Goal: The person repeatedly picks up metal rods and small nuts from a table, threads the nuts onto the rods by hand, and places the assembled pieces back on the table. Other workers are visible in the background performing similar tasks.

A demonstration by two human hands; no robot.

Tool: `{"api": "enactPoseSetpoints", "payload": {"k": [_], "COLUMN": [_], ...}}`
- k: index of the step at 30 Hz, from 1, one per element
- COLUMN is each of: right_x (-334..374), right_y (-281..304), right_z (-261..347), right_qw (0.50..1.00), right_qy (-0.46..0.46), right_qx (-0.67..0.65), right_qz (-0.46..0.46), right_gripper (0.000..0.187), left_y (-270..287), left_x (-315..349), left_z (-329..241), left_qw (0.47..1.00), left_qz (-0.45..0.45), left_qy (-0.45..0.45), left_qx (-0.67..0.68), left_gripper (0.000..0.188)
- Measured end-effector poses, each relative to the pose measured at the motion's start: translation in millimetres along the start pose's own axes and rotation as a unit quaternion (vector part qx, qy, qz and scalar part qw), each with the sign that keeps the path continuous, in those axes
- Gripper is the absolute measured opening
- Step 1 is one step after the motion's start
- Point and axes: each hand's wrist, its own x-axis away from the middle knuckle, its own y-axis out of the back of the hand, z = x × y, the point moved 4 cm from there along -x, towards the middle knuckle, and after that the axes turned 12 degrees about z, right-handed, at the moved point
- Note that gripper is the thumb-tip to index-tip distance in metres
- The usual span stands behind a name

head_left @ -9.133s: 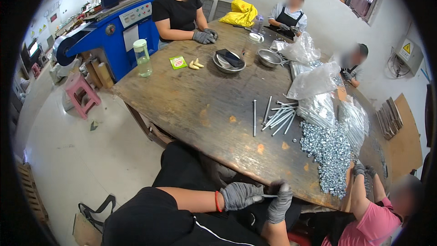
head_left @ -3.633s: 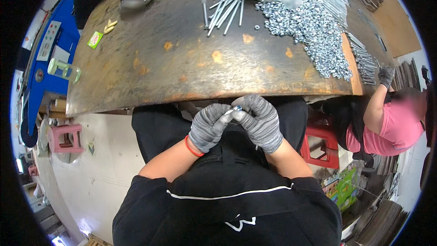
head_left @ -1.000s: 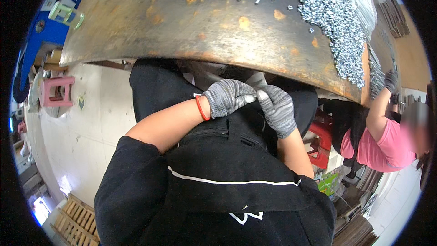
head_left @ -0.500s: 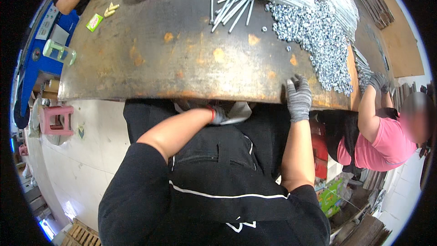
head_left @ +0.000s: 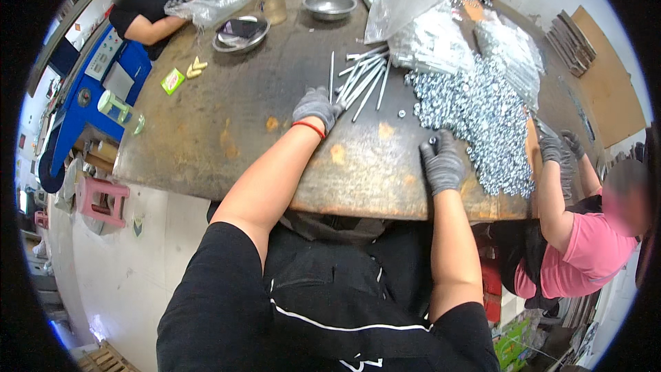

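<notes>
The left hand (head_left: 317, 107) reaches over the table (head_left: 234, 107), its fingers at the near ends of the bolts (head_left: 365, 83); whether it grips one, I cannot tell. The right hand (head_left: 442, 164) pinches a nut (head_left: 433, 141) between thumb and forefinger, just left of the nut pile (head_left: 475, 131). The bolts lie loosely fanned between the left hand and the pile, with a stray nut (head_left: 401, 114) near them. Plastic bags (head_left: 430, 38) lie beyond the pile.

One nut heap (head_left: 492, 145), too many to count. Loose bolts (head_left: 361, 81) overlap, roughly ten. Two metal bowls (head_left: 330, 15), one green packet (head_left: 173, 82), one pink stool (head_left: 96, 190), three co-workers (head_left: 575, 248).
</notes>
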Motion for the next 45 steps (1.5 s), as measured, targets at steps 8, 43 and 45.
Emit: {"api": "enactPoseSetpoints", "payload": {"k": [8,43,45], "right_x": [-12,132,150], "right_y": [-18,-12,-5], "right_z": [-14,61,78], "right_qw": [0.993,0.863,0.842], "right_qy": [-0.027,0.129,0.162], "right_qx": [0.056,-0.478,-0.504], "right_qz": [0.105,0.101,0.105], "right_gripper": [0.035,0.016,0.019], "left_y": [-9,-19,-16], "left_x": [-4,246,258], "left_z": [3,70,56], "left_qw": [0.986,0.681,0.722], "left_qz": [0.149,0.17,0.213], "left_qy": [-0.056,-0.194,-0.191], "left_qx": [-0.047,0.685,0.63], "left_gripper": [0.043,0.031,0.026]}}
